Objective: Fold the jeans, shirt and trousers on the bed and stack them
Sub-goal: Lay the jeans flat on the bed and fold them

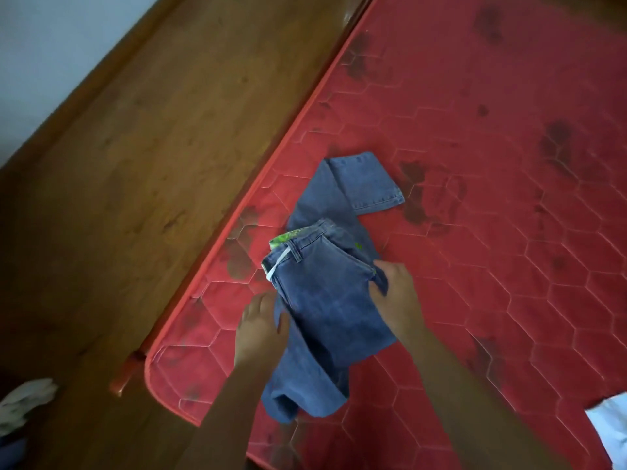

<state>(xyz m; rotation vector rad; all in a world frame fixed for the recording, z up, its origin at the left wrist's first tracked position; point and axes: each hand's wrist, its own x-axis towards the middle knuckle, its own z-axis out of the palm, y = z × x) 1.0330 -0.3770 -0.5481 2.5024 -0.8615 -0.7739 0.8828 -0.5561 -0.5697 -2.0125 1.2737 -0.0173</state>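
Blue jeans (325, 300) lie partly folded on the red quilted mattress (492, 198), near its left edge. The waistband with a green inner lining faces the headboard side, and one leg end sticks out toward the top. My left hand (261, 325) grips the left edge of the folded part. My right hand (395, 293) holds the right edge by the pocket. A white garment (610, 425) shows at the lower right edge, mostly cut off. No other garment can be told apart.
A wooden bed frame (152, 147) runs along the mattress's left side. A white cloth (23, 405) lies at the lower left. The mattress carries dark stains and stretches to the right.
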